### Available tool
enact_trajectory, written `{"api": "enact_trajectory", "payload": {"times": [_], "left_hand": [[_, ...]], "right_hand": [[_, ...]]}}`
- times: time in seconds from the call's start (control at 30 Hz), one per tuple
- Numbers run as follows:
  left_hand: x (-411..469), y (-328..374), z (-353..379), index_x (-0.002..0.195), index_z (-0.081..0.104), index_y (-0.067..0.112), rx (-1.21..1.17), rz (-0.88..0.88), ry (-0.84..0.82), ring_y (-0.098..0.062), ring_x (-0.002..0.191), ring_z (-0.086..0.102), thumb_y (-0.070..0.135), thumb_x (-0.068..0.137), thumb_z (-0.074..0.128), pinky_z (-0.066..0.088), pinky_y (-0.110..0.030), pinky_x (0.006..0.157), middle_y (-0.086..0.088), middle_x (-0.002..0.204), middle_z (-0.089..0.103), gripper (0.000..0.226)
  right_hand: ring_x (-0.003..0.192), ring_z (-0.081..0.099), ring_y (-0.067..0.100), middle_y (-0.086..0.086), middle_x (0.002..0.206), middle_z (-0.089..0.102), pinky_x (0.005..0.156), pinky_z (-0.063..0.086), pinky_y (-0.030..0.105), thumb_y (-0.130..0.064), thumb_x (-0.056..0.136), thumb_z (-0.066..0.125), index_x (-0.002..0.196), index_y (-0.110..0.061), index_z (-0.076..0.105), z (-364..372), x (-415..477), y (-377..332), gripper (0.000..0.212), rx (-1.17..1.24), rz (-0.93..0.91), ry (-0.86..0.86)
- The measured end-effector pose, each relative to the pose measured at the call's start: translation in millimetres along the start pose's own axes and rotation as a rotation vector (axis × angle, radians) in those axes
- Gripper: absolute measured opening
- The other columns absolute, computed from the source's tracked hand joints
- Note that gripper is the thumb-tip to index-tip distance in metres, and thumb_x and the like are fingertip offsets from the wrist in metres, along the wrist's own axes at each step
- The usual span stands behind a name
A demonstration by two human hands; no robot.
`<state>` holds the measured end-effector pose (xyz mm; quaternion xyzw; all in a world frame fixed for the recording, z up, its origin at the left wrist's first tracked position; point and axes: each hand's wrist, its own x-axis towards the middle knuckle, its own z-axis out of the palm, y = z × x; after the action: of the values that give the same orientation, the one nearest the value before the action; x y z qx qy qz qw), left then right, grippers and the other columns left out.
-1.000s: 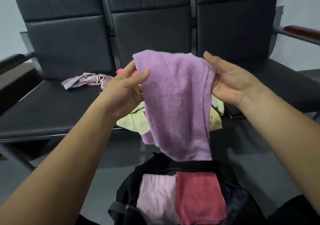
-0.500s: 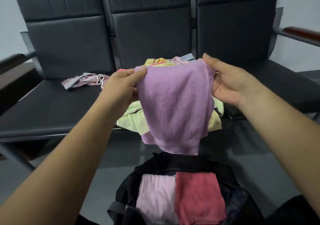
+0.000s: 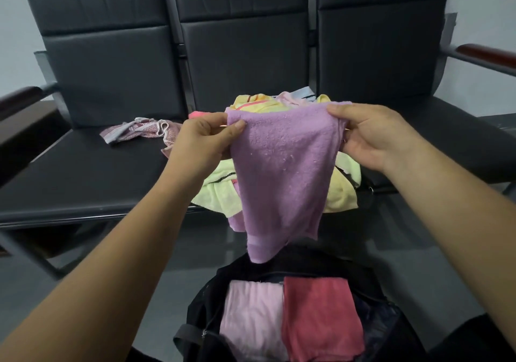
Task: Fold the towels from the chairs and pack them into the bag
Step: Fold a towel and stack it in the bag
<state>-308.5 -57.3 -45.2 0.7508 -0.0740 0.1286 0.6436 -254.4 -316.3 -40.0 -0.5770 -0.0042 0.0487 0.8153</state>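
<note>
A purple towel [image 3: 282, 172] hangs in the air in front of me, doubled over. My left hand [image 3: 205, 138] pinches its top left corner and my right hand [image 3: 368, 135] grips its top right corner. Its lower end dangles just above an open black bag [image 3: 212, 300] on the floor. Inside the bag lie a folded light pink towel [image 3: 251, 319] and a folded red towel [image 3: 318, 317], side by side. Behind the purple towel, a heap of yellow and pink towels [image 3: 220, 191] rests on the middle chair seat, partly hidden.
Three joined black chairs [image 3: 111, 82] stand ahead. A crumpled pink patterned cloth [image 3: 139, 131] lies on the left seat [image 3: 78, 177]. Wooden armrests [image 3: 488, 53] flank the row at far right and far left. Grey floor surrounds the bag.
Both hands have lowered the towel's top edge, and the heap of towels behind now shows above it. The hanging end has shortened and sits a little higher over the bag.
</note>
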Motion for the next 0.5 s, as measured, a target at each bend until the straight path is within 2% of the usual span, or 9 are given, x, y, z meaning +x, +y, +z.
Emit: {"api": "enact_trajectory", "payload": {"times": [0.07, 0.13, 0.23, 0.3, 0.37, 0.43, 0.5], "left_hand": [[-1.6, 0.4, 1.3, 0.102, 0.076, 0.019, -0.027, -0.005, 0.019, -0.013, 0.09, 0.074, 0.014, 0.098, 0.065, 0.059, -0.026, 0.076, -0.001, 0.095, 0.079, 0.013], [-2.8, 1.7, 1.2, 0.104, 0.076, 0.017, -0.057, -0.01, 0.026, -0.011, 0.092, 0.074, 0.012, 0.097, 0.067, 0.058, -0.022, 0.076, 0.001, 0.096, 0.079, 0.013], [-2.1, -0.9, -1.2, 0.109, 0.075, 0.012, -0.048, -0.008, 0.043, -0.014, 0.096, 0.075, 0.01, 0.093, 0.071, 0.058, -0.023, 0.079, -0.002, 0.1, 0.079, 0.017], [-2.8, -3.5, -0.8, 0.11, 0.076, 0.01, -0.023, 0.01, 0.077, -0.018, 0.098, 0.075, 0.01, 0.091, 0.073, 0.058, -0.026, 0.081, -0.005, 0.1, 0.079, 0.019], [-3.4, -5.1, 1.6, 0.108, 0.077, 0.01, -0.006, 0.029, 0.117, -0.014, 0.092, 0.074, 0.012, 0.09, 0.075, 0.056, -0.025, 0.08, -0.002, 0.095, 0.079, 0.018], [-3.6, -5.5, 2.7, 0.105, 0.078, 0.013, 0.029, 0.05, 0.167, -0.005, 0.079, 0.067, 0.017, 0.09, 0.076, 0.05, -0.017, 0.072, 0.005, 0.088, 0.075, 0.016], [-1.7, -5.7, 1.2, 0.105, 0.079, 0.022, 0.072, 0.085, 0.206, -0.01, 0.088, 0.064, 0.026, 0.089, 0.077, 0.049, -0.021, 0.076, 0.001, 0.099, 0.072, 0.016]], "right_hand": [[0.102, 0.074, 0.017, 0.011, 0.119, 0.074, 0.096, 0.058, 0.03, -0.004, 0.087, 0.069, 0.112, 0.0, 0.071, 2.5, -1.2, -1.5, 0.025, 0.169, 0.06, -0.121], [0.112, 0.071, 0.016, 0.011, 0.125, 0.072, 0.101, 0.054, 0.029, -0.003, 0.083, 0.067, 0.116, 0.001, 0.068, 3.8, -3.1, -3.1, 0.033, 0.171, 0.076, -0.214], [0.118, 0.068, 0.024, 0.018, 0.129, 0.069, 0.101, 0.056, 0.033, -0.001, 0.072, 0.076, 0.122, 0.01, 0.066, -1.2, 2.0, -1.2, 0.052, 0.029, 0.005, -0.117], [0.116, 0.069, 0.028, 0.019, 0.124, 0.071, 0.101, 0.056, 0.038, 0.0, 0.074, 0.081, 0.116, 0.008, 0.07, -5.3, 7.5, 2.7, 0.044, -0.102, -0.057, 0.019], [0.118, 0.068, 0.028, 0.011, 0.121, 0.073, 0.103, 0.055, 0.043, -0.012, 0.078, 0.085, 0.108, -0.007, 0.078, -6.6, 7.6, 5.8, 0.031, -0.346, -0.157, 0.089], [0.115, 0.068, 0.02, 0.0, 0.115, 0.076, 0.102, 0.055, 0.043, -0.021, 0.085, 0.082, 0.103, -0.018, 0.079, -5.4, 3.0, 6.1, 0.019, -0.523, -0.278, 0.083], [0.108, 0.071, 0.015, -0.002, 0.108, 0.076, 0.101, 0.056, 0.04, -0.018, 0.093, 0.074, 0.104, -0.021, 0.076, -3.0, -3.6, 4.1, 0.011, -0.506, -0.348, 0.034]]}}
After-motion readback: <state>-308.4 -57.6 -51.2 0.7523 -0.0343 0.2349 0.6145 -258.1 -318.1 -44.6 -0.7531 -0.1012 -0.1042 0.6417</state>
